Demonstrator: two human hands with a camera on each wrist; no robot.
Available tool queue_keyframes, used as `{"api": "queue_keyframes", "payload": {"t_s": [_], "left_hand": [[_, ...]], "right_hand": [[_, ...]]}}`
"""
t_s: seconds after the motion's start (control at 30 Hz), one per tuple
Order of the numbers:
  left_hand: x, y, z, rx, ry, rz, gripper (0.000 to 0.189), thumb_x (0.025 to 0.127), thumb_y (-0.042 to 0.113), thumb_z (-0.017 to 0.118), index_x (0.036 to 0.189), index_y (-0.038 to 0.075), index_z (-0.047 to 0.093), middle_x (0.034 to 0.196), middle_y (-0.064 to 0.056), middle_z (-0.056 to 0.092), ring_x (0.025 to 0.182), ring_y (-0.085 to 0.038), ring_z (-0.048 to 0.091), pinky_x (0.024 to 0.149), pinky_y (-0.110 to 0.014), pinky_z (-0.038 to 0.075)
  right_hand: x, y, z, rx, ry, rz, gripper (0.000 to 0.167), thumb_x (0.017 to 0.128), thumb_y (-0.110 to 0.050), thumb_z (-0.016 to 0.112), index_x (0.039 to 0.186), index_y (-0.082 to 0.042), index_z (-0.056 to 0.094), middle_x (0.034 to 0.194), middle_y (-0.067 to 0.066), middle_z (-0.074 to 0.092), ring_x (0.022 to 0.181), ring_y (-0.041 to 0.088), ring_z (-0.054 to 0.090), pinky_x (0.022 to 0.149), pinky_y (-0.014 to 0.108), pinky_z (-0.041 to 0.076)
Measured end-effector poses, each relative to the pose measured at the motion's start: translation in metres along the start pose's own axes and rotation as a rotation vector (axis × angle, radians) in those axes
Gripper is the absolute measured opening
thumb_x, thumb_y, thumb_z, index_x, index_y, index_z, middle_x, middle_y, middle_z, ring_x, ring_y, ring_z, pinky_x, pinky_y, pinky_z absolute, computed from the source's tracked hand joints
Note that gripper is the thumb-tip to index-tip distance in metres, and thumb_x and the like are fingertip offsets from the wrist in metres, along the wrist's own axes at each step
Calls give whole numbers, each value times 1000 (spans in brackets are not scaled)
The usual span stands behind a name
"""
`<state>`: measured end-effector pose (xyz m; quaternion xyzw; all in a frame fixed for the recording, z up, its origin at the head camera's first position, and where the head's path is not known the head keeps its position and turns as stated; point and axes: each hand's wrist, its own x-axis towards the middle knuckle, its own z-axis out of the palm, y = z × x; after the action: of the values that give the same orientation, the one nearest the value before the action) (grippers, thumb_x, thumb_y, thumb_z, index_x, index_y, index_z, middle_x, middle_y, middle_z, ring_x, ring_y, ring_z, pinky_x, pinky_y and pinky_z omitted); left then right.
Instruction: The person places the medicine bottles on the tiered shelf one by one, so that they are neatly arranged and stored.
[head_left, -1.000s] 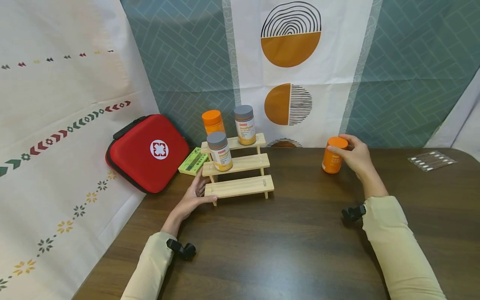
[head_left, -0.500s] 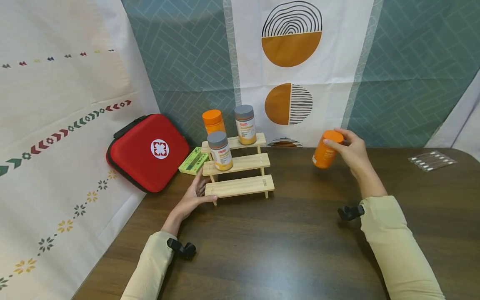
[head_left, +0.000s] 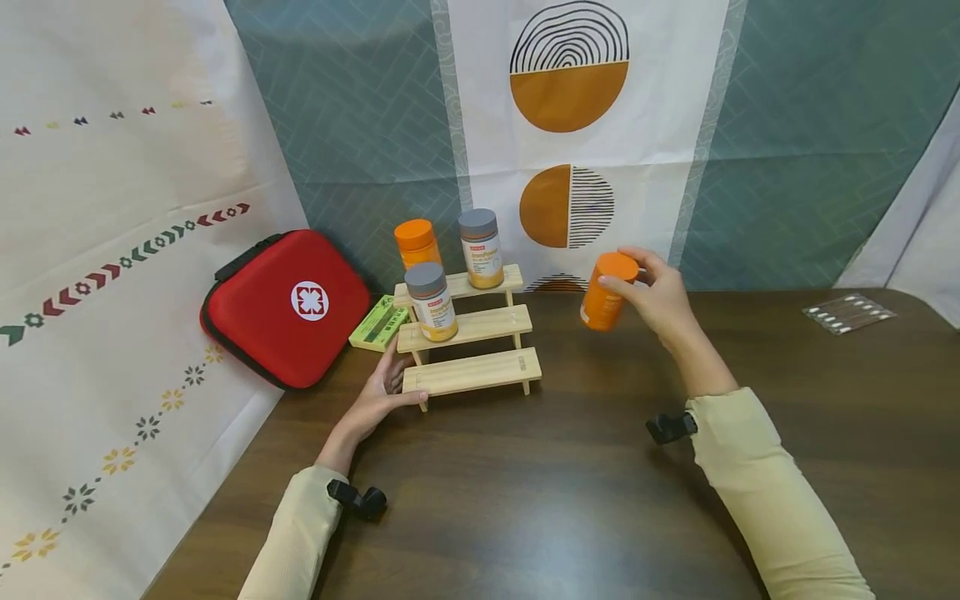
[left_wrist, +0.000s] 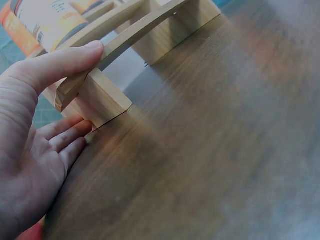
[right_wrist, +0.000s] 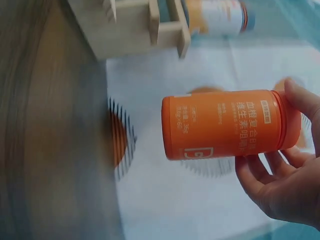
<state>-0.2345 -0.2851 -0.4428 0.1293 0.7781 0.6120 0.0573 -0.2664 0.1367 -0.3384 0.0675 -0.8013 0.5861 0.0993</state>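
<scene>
My right hand [head_left: 660, 296] grips an orange supplement bottle [right_wrist: 220, 125] near its cap, thumb on one side and fingers on the other. The bottle is slightly tilted above the table, right of a three-step wooden display stand [head_left: 472, 375]. My left hand [head_left: 375, 396] holds the stand's left end, thumb [left_wrist: 75, 60] over the lowest step and fingers against the side leg. On the top step stand another orange bottle [head_left: 416, 242], partly hidden, and a grey-capped bottle [head_left: 482, 250]. A second grey-capped jar [head_left: 432, 304] sits at the left of the middle step.
A red first-aid case [head_left: 285, 308] leans against the cloth at the left. Between it and the stand lies a yellow-green box [head_left: 380, 323]. A clear pack of cotton swabs [head_left: 849, 313] is at the right of the dark wooden table [head_left: 525, 500]. A patterned cloth hangs behind.
My right hand has lifted the orange bottle off the table and carried it left toward the stand. My left hand stays at the stand's end. The head view has shifted slightly.
</scene>
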Motion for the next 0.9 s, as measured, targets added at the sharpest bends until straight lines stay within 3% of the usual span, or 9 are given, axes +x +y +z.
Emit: {"api": "queue_keyframes", "payload": {"t_s": [0.1, 0.23, 0.5, 0.73, 0.9], "left_hand": [[-2, 0, -2, 5, 2, -6, 107, 84, 5, 72, 157, 35, -1, 157, -21, 29, 147, -37, 28, 120, -58, 19], [-2, 0, -2, 4, -2, -4, 108, 84, 5, 72, 157, 36, -1, 158, -21, 29, 147, -37, 28, 120, -58, 19], [-1, 1, -2, 2, 2, -16, 108, 84, 5, 71, 157, 35, -2, 158, -22, 27, 148, -37, 26, 120, -58, 18], [-2, 3, -2, 3, 1, -13, 108, 84, 4, 71, 157, 35, -2, 158, -21, 27, 147, -37, 27, 120, -58, 19], [-1, 1, -2, 7, -8, 0, 108, 84, 5, 71, 157, 35, -2, 157, -22, 29, 146, -38, 29, 119, -58, 20]], "right_hand": [[-3, -12, 14, 20, -41, -51, 64, 92, -28, 67, 147, -9, 41, 141, 15, 49, 123, 29, 51, 99, 29, 49], [-6, -27, 29, 40, -80, -106, 63, 89, -22, 71, 145, -10, 44, 138, 16, 51, 122, 31, 53, 108, 48, 44], [1, -45, 62, 66, -160, -150, 61, 85, -18, 75, 140, -10, 50, 130, 14, 56, 113, 31, 62, 90, 31, 55], [5, -52, 88, 74, -188, -187, 61, 85, -16, 76, 139, -7, 51, 132, 16, 54, 112, 34, 61, 97, 44, 53], [7, -52, 104, 118, -186, -197, 61, 84, -15, 77, 138, -5, 52, 131, 15, 56, 115, 32, 59, 101, 45, 50]]}}
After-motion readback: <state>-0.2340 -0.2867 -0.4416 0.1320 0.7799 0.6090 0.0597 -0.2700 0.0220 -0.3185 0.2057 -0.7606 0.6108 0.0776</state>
